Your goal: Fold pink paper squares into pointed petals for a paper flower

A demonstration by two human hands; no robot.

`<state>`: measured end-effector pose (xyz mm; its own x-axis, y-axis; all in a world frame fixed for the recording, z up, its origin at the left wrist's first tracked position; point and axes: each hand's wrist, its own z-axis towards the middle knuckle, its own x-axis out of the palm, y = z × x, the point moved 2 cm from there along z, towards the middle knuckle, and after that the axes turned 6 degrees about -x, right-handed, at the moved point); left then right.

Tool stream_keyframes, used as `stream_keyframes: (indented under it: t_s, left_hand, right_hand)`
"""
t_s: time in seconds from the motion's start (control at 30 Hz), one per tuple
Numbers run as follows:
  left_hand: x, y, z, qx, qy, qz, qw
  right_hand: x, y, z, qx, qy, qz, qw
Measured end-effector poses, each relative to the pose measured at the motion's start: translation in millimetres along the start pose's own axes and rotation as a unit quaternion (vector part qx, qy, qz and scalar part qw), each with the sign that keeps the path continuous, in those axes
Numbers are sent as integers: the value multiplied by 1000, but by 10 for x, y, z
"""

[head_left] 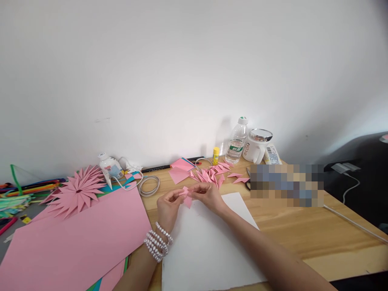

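Note:
Between my two hands is a small piece of folded pink paper [188, 201], held above the far end of a white board [212, 242]. My left hand [169, 204], with beaded bracelets on its wrist, pinches the paper from the left. From the right, my right hand [207, 196] grips the same piece with thumb and fingers, which partly cover it. Just beyond my hands lies a pile of folded pink paper pieces [209, 174]. Flat pink paper squares [178, 175] rest behind my left hand.
A large pink sheet [79, 238] and a spiky pink paper flower [79, 190] lie at left, near a white glue bottle [110, 165] and coiled cable [149, 186]. Along the wall stand a yellow glue stick [216, 155], water bottle [236, 143] and white mug [256, 149].

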<state>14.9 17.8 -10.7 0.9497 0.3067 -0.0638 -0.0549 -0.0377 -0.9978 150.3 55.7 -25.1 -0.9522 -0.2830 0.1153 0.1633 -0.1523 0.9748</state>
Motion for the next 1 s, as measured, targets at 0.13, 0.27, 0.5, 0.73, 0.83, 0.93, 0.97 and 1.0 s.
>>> stream_keyframes:
  t_s: [0.13,0.27,0.5,0.73,0.83,0.93,0.97,1.0]
  left_hand:
    - [-5,40,5,34,-8,30,999]
    - [-8,25,-14,122,-4,83,989]
    - [-17,5,-33,226,-13,187,956]
    - [-5,-30,-35,172,8,178,969]
    - [-5,-43,-31,144,16,152,978]
    - [0,-36,-15,94,34,92,991]
    - [1,-32,-8,68,39,66,995]
    - [0,-31,-2,42,41,39,998]
  right_hand:
    - [18,54,-23,-34,-10,10,999]
    - [23,80,-43,-69,-12,-11,997]
    - [-1,14,-24,-113,-35,-115,986]
    - [29,61,-50,-121,-8,-116,986]
    - [43,84,-69,-126,-7,-116,985]
    - [47,78,-67,-121,-9,-102,987]
    - [45,70,-62,-115,-8,-91,989]
    - [43,61,-55,-111,-6,-77,991]
